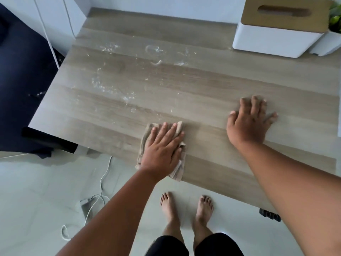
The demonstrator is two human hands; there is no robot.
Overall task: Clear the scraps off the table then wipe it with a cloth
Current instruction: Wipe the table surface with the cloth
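Observation:
A light wooden table (203, 85) fills the middle of the view. My left hand (162, 146) presses flat on a beige cloth (180, 169) near the table's front edge, with fingers straight. My right hand (249, 121) rests flat on the bare wood to the right, fingers spread. White streaks and wet smears (114, 85) cover the table's far left half, beyond the cloth.
A white tissue box with a tan lid (276, 28) stands at the back right, beside a white plant pot (330, 43). A dark chair (24, 85) sits left of the table. White cables (99, 193) trail on the floor near my bare feet (186, 209).

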